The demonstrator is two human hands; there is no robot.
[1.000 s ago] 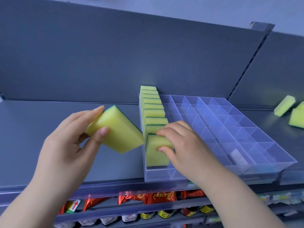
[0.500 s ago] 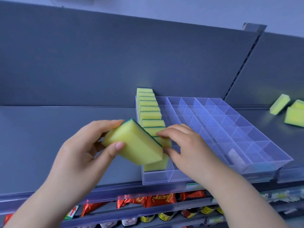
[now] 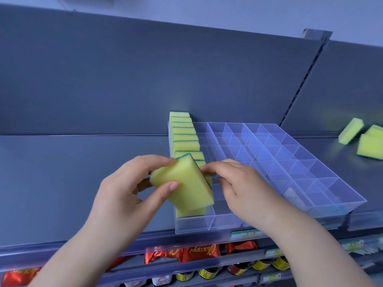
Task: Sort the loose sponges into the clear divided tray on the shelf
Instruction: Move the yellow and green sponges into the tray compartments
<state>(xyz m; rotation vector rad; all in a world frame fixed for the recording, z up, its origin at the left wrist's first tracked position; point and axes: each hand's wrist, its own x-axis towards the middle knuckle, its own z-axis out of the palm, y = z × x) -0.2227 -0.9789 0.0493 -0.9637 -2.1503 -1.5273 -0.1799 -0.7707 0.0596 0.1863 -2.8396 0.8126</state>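
My left hand (image 3: 122, 191) grips a yellow sponge with a green scouring side (image 3: 184, 183), tilted, above the front of the clear divided tray's (image 3: 290, 168) left column. Behind it several sponges (image 3: 182, 133) stand on edge in a row filling that column. Another sponge (image 3: 190, 212) stands in the column under the held one, mostly hidden by it. My right hand (image 3: 242, 185) rests right of that sponge, fingertips pinching its top edge. Three loose sponges (image 3: 366, 141) lie on the shelf at the far right.
The tray sits on a grey metal shelf (image 3: 72, 166) against a grey back panel; its other columns hold no sponges. A small whitish item (image 3: 294, 195) lies in a front compartment. Red snack packets (image 3: 196, 251) and small jars (image 3: 267, 264) fill the shelves below.
My left hand has carried the held sponge rightward until it hangs over the tray's left column. My right hand has stayed at the front sponge.
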